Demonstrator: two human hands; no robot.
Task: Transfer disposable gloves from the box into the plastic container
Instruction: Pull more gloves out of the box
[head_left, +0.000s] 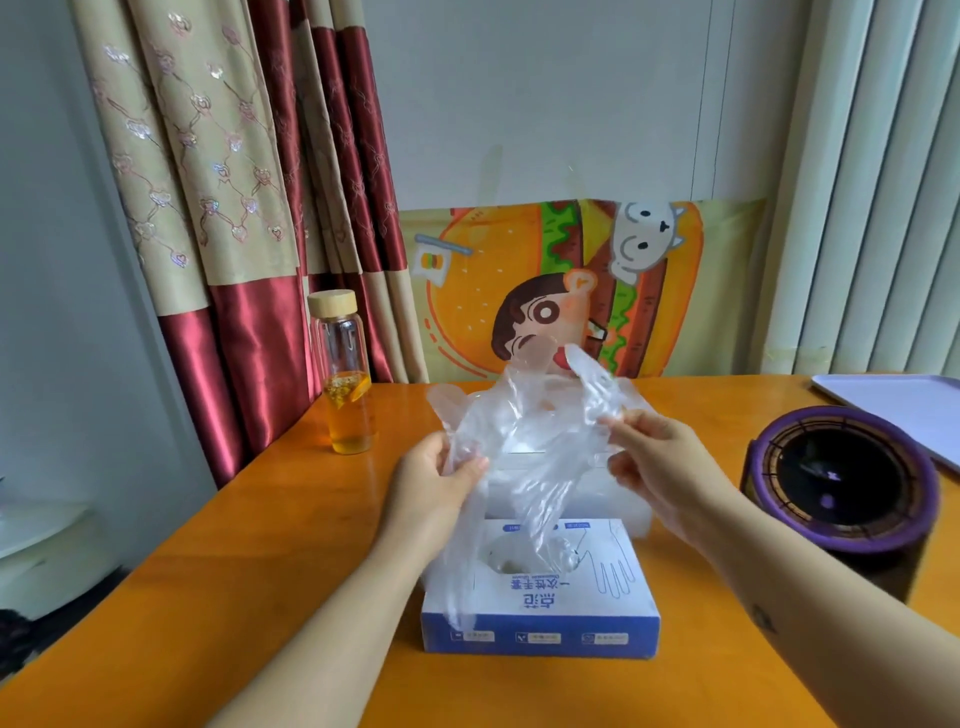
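A blue-and-white glove box (597, 618) lies flat on the orange table, near the front edge, with an oval opening on top. Clear disposable gloves (530, 431) are stretched above it between both hands, their lower end trailing into the opening. My left hand (436, 483) pinches the left side of the bunch. My right hand (649, 457) pinches the right side. Behind the box, mostly veiled by the gloves, stands a clear plastic container (618, 499).
A glass bottle (345, 374) with a wooden lid and yellow liquid stands at the back left of the table (249, 597). A round purple-rimmed black object (841, 493) sits at the right, with a white tray (904, 410) behind it. Curtains and a cartoon poster line the wall.
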